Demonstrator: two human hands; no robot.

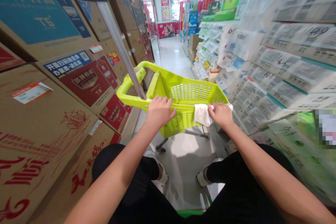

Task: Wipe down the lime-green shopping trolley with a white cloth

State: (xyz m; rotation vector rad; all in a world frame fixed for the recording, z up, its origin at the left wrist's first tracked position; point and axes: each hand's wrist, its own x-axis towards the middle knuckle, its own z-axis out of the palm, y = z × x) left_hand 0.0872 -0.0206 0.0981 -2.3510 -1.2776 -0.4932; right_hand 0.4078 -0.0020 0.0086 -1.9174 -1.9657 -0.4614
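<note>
In front of my knees stands a yellow-green shopping cart, its perforated plastic basket (190, 91) open at the top. My left hand (160, 110) is closed over the near rim, beside the foot of a slanting metal pole (123, 49). Further right along the same rim, my right hand (222, 112) is wrapped round a white cloth (202, 113) draped over the edge. The cloth hangs down the basket's outer side. My fingertips are partly hidden behind the rim. No goods show in the visible part of the basket.
Stacked cardboard cartons (84, 80) form a wall close on my left. Piles of wrapped paper packs (288, 59) with handwritten prices crowd the right side. Between them a pale floor aisle (170, 47) runs toward a red counter (168, 29). A caster (160, 148) stands near my feet.
</note>
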